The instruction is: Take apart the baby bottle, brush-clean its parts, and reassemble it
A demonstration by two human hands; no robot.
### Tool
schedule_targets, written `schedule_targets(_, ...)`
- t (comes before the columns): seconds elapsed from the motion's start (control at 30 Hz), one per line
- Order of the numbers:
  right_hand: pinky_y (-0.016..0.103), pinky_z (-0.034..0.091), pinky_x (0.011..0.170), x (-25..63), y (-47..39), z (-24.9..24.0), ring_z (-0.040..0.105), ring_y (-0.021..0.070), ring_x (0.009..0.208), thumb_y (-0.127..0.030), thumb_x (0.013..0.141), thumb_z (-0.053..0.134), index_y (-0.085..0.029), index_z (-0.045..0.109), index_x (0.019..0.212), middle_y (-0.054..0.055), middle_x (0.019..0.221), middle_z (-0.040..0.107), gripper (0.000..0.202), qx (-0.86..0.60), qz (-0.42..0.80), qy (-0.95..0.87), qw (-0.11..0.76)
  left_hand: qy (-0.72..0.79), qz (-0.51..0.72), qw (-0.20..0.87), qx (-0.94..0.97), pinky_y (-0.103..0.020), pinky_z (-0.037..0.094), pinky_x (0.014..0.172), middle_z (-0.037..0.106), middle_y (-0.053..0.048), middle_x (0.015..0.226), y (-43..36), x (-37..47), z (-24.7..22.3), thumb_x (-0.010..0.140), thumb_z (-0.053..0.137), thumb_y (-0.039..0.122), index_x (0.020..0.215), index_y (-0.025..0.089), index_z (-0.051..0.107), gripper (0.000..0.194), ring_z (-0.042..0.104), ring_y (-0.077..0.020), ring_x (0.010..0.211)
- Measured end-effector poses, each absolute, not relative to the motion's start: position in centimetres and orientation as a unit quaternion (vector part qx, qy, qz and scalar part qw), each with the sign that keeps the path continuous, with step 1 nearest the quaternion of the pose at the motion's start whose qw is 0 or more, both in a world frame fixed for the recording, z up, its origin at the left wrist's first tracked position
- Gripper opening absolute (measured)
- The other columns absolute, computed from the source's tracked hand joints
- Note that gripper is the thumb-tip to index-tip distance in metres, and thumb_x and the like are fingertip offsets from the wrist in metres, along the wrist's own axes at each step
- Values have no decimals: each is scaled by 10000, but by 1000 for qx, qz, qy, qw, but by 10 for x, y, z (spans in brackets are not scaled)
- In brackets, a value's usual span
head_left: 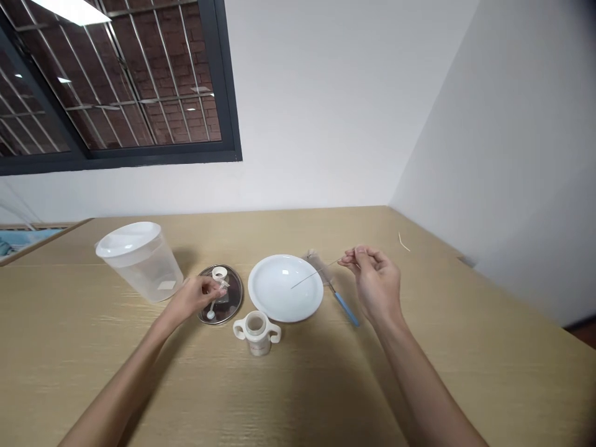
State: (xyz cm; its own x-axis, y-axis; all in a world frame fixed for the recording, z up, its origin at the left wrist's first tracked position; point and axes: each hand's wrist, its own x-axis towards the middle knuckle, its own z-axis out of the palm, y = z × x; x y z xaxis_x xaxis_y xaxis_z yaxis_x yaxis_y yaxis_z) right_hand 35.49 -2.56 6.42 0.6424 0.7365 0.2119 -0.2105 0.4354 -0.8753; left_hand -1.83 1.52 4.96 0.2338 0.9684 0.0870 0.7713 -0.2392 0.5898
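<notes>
My right hand (376, 276) is closed in a pinch on one end of a thin wire-like rod (316, 273). The rod slants down to the left, its far end over the white dish (285, 310). Further left, my left hand (200, 294) pinches a small whitish piece (224, 284) above a round metal tray (239, 298). On that tray lie a white ring (219, 271) and a small white round-ended part (211, 314); my fingers partly cover other items there. In front of the dish stands a white two-handled cup (258, 345), its top uncovered.
A translucent plastic container (153, 273) with a white lid stands at the left, near my left forearm. Right of the dish lie a blue-handled tool (347, 309) and a clear packet (318, 266). A thin bent pale strip (404, 243) lies farther back on the wooden table (298, 403).
</notes>
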Motion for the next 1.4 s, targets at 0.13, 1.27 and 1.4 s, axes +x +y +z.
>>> schedule_targets(0.13,298,590,733,353,-18,61,683,119,663,-554,663,893,-166,655,792,3,768,697,473,-452,312,-313,775,602,167,181,759,-280,392,613,755,-36,752,22,-4,44,826,655,519,758,208,757,334,653,-217,680)
schedule_targets(1.27,321,570,698,360,-14,3,630,158,675,-446,740,775,-202,637,770,44,762,669,282,-557,389,-345,647,445,478,-32,757,-301,384,553,546,21,463,4,-19,18,981,527,246,555,187,616,439,486,-124,435)
schedule_targets(1.4,312,505,644,362,-18,4,599,162,660,-474,791,719,-190,690,776,60,791,702,286,-602,360,-408,584,400,494,-13,772,-318,412,590,570,1,508,-1,-19,15,1025,453,246,658,171,680,439,523,-141,479)
